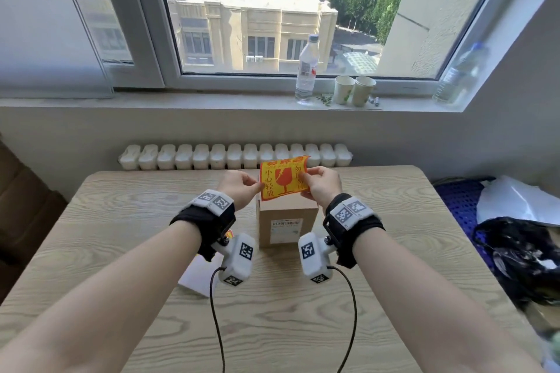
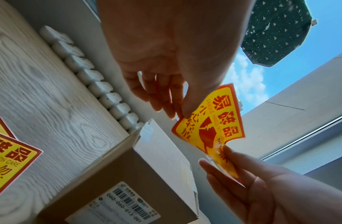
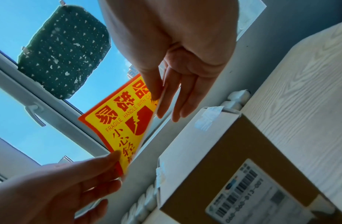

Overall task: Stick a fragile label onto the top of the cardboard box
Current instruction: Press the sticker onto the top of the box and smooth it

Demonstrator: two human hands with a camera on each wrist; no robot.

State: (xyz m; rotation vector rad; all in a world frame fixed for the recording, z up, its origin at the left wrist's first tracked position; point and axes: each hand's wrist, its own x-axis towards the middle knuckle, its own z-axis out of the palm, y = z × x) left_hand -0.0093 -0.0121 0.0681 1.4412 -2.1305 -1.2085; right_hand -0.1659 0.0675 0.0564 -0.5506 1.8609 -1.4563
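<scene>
A yellow and red fragile label (image 1: 285,177) hangs in the air just above the brown cardboard box (image 1: 288,221), which stands upright on the wooden table (image 1: 121,221). My left hand (image 1: 257,188) pinches the label's left edge between thumb and fingers. My right hand (image 1: 309,183) pinches its right edge. In the left wrist view the label (image 2: 214,121) curls between both hands over the box (image 2: 128,174). The right wrist view shows the label (image 3: 124,128) printed side toward the camera, beside the box (image 3: 224,159). The box top is pale and taped.
More fragile labels (image 2: 13,163) and a white sheet (image 1: 197,275) lie on the table left of the box. A radiator (image 1: 236,156) runs behind the table. A water bottle (image 1: 307,70) and two paper cups (image 1: 354,91) stand on the sill. A dark bag (image 1: 521,257) lies at the right.
</scene>
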